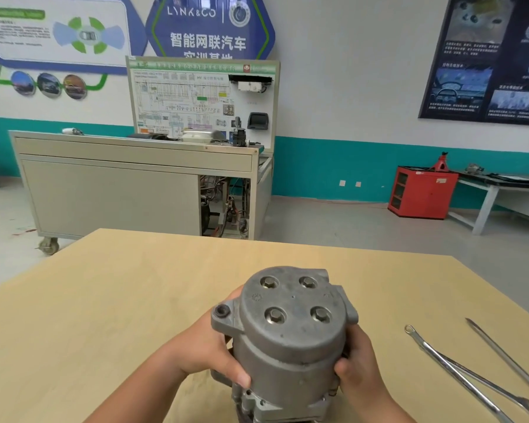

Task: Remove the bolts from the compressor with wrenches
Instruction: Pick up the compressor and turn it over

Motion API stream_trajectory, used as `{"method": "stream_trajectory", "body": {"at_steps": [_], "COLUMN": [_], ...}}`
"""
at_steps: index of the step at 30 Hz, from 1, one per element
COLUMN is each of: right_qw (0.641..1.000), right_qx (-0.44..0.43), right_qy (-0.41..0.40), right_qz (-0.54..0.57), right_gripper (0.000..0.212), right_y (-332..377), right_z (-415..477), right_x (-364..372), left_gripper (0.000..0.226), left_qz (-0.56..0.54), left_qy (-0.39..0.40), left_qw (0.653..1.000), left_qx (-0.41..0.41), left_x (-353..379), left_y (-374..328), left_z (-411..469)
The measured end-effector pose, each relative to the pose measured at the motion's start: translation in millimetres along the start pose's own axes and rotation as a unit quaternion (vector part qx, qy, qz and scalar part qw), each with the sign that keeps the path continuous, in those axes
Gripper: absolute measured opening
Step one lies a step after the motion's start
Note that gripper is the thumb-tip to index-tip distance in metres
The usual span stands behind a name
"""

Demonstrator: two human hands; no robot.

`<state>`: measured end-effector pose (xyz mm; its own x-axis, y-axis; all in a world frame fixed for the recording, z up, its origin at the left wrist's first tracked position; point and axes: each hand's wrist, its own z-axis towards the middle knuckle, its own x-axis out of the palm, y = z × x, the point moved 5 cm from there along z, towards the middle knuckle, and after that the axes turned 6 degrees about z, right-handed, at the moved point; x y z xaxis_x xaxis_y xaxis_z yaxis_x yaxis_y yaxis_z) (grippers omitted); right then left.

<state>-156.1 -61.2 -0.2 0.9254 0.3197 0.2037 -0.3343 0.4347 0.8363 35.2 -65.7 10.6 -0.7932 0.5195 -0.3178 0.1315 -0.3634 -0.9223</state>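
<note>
Bright, even light, with hardly any shadow on the pale wooden table (119,300). At the edges the walls (348,71) bow, and the long steel wrenches (434,352) look smeared.

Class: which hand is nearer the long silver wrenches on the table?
Right. The right hand grips the grey metal compressor on the side facing the long silver wrenches; the left hand grips its far side.

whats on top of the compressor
Four hex bolts sit in recesses in the compressor's round end cover, all seated. Their shanks are hidden inside the housing.
</note>
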Motion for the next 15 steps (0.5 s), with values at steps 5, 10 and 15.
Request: {"method": "stream_trajectory", "body": {"at_steps": [5,10,15], "right_qw": [0.999,0.995,0.990], "right_qx": [0.002,0.006,0.057], "right_qy": [0.016,0.033,0.027], "right_qz": [-0.045,-0.089,-0.129], "right_gripper": [0.074,0.075,0.089], "right_y": [-1.8,-0.6,4.0], "right_z": [4.4,-1.3,-13.3], "right_x": [0.8,-3.9,-16.6], "left_gripper": [0.103,0.106,0.094], "left_qz": [0.005,0.068,0.080], "left_qy": [-0.018,-0.023,-0.101], "left_qw": [1.000,0.997,0.992], "left_qx": [-0.014,-0.004,0.006], "left_x": [-1.1,-3.9,7.7], "left_y": [8.8,-2.0,-3.7], "left_z": [-5.4,-4.2,-21.5]}}
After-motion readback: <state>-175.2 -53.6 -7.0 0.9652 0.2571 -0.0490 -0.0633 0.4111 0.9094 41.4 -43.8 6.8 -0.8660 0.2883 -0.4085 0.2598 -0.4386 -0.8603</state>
